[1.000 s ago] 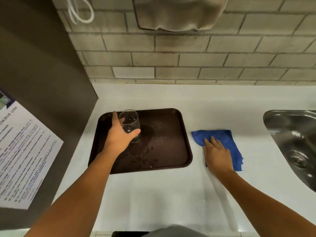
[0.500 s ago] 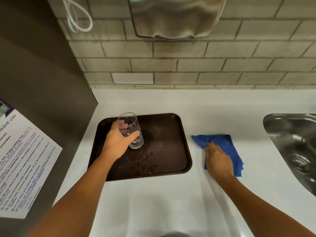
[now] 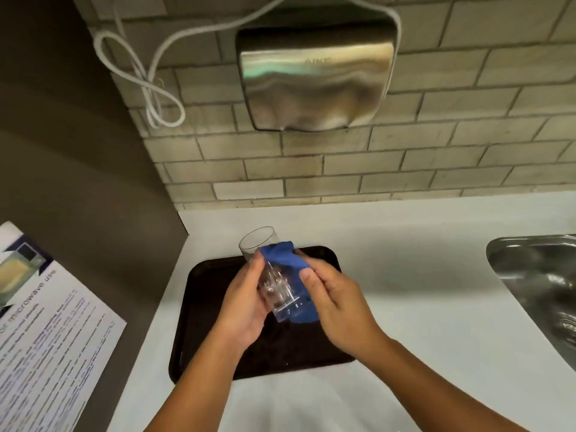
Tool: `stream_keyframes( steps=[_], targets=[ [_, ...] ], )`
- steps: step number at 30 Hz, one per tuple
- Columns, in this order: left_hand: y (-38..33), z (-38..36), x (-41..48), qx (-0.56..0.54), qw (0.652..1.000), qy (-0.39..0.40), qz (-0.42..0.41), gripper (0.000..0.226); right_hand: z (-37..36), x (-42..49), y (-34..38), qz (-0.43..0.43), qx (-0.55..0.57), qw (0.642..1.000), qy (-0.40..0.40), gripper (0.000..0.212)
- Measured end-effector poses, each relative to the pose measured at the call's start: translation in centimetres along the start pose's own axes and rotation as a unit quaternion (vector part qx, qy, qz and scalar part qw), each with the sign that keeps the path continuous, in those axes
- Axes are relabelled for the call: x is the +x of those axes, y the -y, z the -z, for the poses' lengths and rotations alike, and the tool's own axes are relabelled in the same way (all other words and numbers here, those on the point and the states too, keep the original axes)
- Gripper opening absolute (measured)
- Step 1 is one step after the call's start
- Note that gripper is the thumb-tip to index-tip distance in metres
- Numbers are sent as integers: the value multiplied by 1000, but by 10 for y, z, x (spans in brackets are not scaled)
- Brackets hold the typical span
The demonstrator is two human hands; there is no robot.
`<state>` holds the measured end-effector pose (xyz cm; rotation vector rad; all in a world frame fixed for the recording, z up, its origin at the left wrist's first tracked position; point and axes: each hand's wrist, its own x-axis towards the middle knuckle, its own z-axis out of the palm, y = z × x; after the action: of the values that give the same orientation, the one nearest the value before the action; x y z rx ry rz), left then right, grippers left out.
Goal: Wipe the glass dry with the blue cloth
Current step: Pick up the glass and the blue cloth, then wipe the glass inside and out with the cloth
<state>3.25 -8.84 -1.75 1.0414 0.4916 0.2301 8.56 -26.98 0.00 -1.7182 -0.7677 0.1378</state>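
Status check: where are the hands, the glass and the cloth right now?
Left hand grips glass, tilted, lifted above the brown tray. Right hand presses blue cloth against the glass's side. Nothing in the way.

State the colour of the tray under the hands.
Dark brown tray, seen in the head view.

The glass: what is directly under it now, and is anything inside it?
The glass is held tilted above the brown tray, with the blue cloth wrapped against its far side. Its open mouth looks empty. The tray surface beneath is mostly covered by both hands.
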Motion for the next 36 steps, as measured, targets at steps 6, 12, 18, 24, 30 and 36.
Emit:
stream_keyframes(
  steps=[6, 12, 18, 24, 30, 36],
  targets=[
    [0, -3, -6, -32, 999, -3, 5, 53, -23, -7, -10, 51, -29, 996, 64, 35],
    [3, -5, -6, 3, 999, -51, -9, 67, -40, -11, -5, -38, 70, 994, 69, 51],
    [-9, -8, -3, 6, 1000, -24, -8, 68, -34, 9, 1, -56, 29, 997, 52, 48],
    [-6, -6, 0, 33, 999, -29, -29, 49, -22, 34, 14, 71, -139, 985, 80, 54],
    [-5, -9, -4, 86, 994, -25, -65, 39, -11, 42, 14, 168, -280, 938, 118, 59],
    [-4, -4, -4, 83, 994, -24, -61, 73, -6, 44, 9, 139, -288, 941, 111, 66]
  ],
)
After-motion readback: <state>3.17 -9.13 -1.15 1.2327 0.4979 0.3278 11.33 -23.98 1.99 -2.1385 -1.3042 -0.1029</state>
